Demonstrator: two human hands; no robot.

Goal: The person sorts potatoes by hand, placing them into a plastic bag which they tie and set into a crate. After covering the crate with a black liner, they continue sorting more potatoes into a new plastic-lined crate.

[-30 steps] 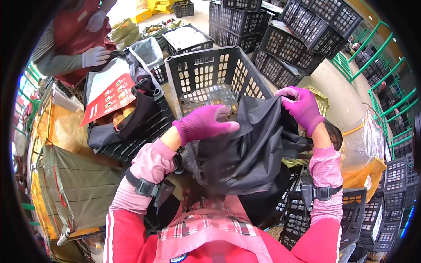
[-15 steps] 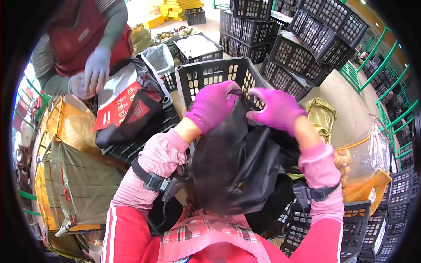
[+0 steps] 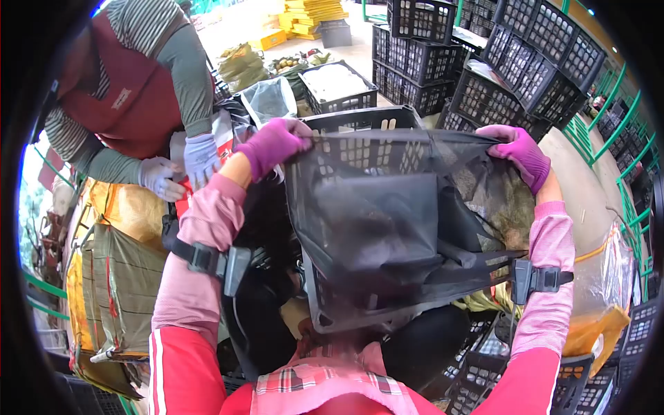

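A thin, see-through black bag [image 3: 387, 221] is spread out wide between my hands. My left hand [image 3: 278, 146], in a purple glove, is closed on its upper left edge. At the upper right edge, my right hand [image 3: 520, 155], gloved the same way, grips the bag too. The sheet hangs in front of and over a black plastic crate [image 3: 312, 294], whose slotted far wall shows through it. Doubled, darker layers lie in the bag's middle. Most of the crate's inside is hidden.
A co-worker [image 3: 124, 104] in a red apron and pale gloves handles a red-printed item at left. Black crates [image 3: 415, 59] are stacked behind. A white-topped crate [image 3: 339, 83] stands farther back. Wrapped bundles [image 3: 117, 277] are at left, and a clear sack [image 3: 609, 270] is at right.
My hands have moved far apart, and the bunched black bag is now stretched wide between them over the crate. The co-worker leans lower, hands shifted right and down.
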